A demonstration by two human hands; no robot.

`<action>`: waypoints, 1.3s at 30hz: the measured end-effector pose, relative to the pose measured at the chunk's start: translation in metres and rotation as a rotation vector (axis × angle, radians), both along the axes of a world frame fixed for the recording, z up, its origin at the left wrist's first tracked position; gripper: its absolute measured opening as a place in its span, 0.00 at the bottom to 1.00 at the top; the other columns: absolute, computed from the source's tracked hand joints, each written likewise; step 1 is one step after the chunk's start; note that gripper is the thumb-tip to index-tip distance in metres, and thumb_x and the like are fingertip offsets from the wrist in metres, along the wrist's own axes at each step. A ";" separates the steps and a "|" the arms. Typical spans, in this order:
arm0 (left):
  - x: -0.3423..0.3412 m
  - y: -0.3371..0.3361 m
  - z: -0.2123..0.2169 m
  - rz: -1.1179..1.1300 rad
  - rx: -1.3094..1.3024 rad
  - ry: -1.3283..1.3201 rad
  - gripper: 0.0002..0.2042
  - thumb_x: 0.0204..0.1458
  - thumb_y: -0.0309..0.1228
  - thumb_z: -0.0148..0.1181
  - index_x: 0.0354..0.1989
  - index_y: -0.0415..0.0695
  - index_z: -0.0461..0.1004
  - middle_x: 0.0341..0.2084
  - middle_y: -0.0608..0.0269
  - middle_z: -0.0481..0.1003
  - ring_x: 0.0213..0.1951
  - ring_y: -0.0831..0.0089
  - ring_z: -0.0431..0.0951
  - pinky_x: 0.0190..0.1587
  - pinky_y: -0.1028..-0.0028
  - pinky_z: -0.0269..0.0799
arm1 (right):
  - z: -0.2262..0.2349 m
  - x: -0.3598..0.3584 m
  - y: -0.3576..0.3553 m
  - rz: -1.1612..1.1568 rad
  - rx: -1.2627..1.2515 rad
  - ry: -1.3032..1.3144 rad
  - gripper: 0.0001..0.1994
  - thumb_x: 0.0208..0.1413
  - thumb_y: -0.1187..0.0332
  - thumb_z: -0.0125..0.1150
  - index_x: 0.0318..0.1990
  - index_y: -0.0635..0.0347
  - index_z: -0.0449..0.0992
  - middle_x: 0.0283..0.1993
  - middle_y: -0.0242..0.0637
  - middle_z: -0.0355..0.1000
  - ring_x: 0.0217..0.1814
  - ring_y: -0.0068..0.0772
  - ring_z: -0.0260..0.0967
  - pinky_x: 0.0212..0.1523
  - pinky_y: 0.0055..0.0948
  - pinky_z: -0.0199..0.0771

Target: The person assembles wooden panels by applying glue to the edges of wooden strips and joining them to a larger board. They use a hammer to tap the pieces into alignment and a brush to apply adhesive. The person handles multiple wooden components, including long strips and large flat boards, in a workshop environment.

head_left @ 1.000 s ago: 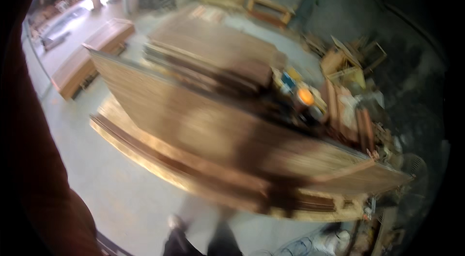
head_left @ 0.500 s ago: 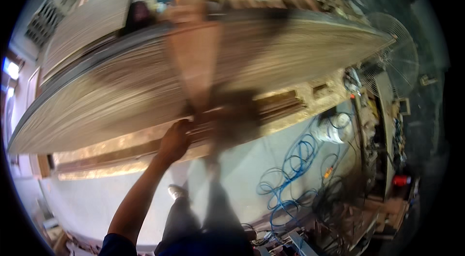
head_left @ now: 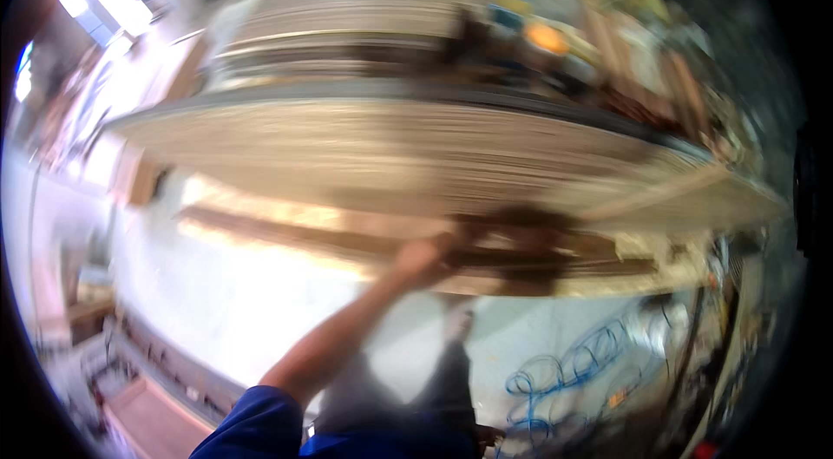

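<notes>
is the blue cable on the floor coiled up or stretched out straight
Coiled, loosely. The blue cable lies in overlapping loops on the pale floor, though motion blur hides finer detail.

Below and to the right of the grip, a tangle of blue cable (head_left: pixel 564 368) lies on the pale concrete floor (head_left: pixel 252 303). Far above it, past the boards, a blurred orange thing (head_left: pixel 548 36) glows. A bright window (head_left: pixel 104 3) shows up left.

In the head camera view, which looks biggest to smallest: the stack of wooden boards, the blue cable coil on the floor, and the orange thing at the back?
1. Stack of wooden boards, spanning most of the view.
2. Blue cable coil.
3. Orange thing, small and blurred; being farther away, it may really be bigger than it looks.

The left hand reaches the stack's lower edge.
</notes>
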State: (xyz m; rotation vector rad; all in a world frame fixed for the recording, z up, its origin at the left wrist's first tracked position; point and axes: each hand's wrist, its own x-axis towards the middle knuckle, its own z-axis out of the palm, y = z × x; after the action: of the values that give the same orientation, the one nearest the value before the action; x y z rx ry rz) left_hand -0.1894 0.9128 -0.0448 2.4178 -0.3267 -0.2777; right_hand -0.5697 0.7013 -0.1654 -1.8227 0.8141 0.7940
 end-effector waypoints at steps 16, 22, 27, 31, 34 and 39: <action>-0.160 0.586 0.247 0.682 -0.853 -0.526 0.17 0.43 0.23 0.79 0.42 0.39 0.79 0.39 0.62 0.81 0.41 0.73 0.80 0.47 0.71 0.77 | -0.006 -0.043 0.203 0.193 -0.195 0.200 0.20 0.56 0.57 0.68 0.46 0.64 0.79 0.35 0.38 0.78 0.26 0.35 0.73 0.26 0.38 0.75; -0.078 0.616 0.240 0.473 -0.828 -0.651 0.17 0.46 0.31 0.78 0.39 0.38 0.77 0.40 0.56 0.80 0.42 0.67 0.81 0.48 0.68 0.78 | -0.033 -0.046 0.257 0.130 -0.241 0.291 0.19 0.55 0.56 0.69 0.45 0.64 0.80 0.34 0.37 0.78 0.27 0.35 0.73 0.26 0.38 0.75; -0.038 0.604 0.228 0.449 -0.985 -0.430 0.27 0.48 0.42 0.77 0.49 0.38 0.71 0.37 0.56 0.77 0.43 0.63 0.80 0.50 0.63 0.78 | -0.047 -0.053 0.309 0.091 -0.254 0.363 0.19 0.55 0.56 0.69 0.44 0.64 0.80 0.33 0.36 0.78 0.27 0.34 0.73 0.26 0.38 0.74; -0.002 0.610 0.262 0.366 -0.902 -0.490 0.26 0.49 0.44 0.77 0.44 0.36 0.73 0.37 0.55 0.77 0.40 0.62 0.81 0.50 0.60 0.79 | -0.058 -0.069 0.353 0.022 -0.255 0.407 0.19 0.55 0.55 0.69 0.43 0.63 0.81 0.32 0.35 0.78 0.27 0.34 0.73 0.26 0.38 0.74; 0.032 0.601 0.260 -0.175 -0.623 -0.688 0.10 0.46 0.32 0.74 0.23 0.43 0.79 0.27 0.59 0.78 0.38 0.58 0.81 0.38 0.63 0.74 | -0.069 -0.083 0.386 -0.012 -0.267 0.446 0.19 0.55 0.55 0.69 0.42 0.63 0.81 0.32 0.34 0.78 0.27 0.34 0.73 0.26 0.38 0.74; 0.038 0.572 0.254 -0.090 -0.409 -0.476 0.10 0.50 0.29 0.70 0.41 0.45 0.78 0.35 0.62 0.78 0.41 0.61 0.79 0.42 0.69 0.73 | -0.093 -0.112 0.477 -0.171 -0.237 0.503 0.18 0.54 0.55 0.69 0.41 0.63 0.82 0.31 0.34 0.78 0.27 0.33 0.73 0.27 0.38 0.74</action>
State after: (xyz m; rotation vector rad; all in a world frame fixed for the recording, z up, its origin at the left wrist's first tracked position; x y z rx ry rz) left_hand -0.1511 1.4844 0.2089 2.0390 -0.6373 0.3091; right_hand -0.6822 1.1780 -0.2588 -1.7441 1.4185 1.1004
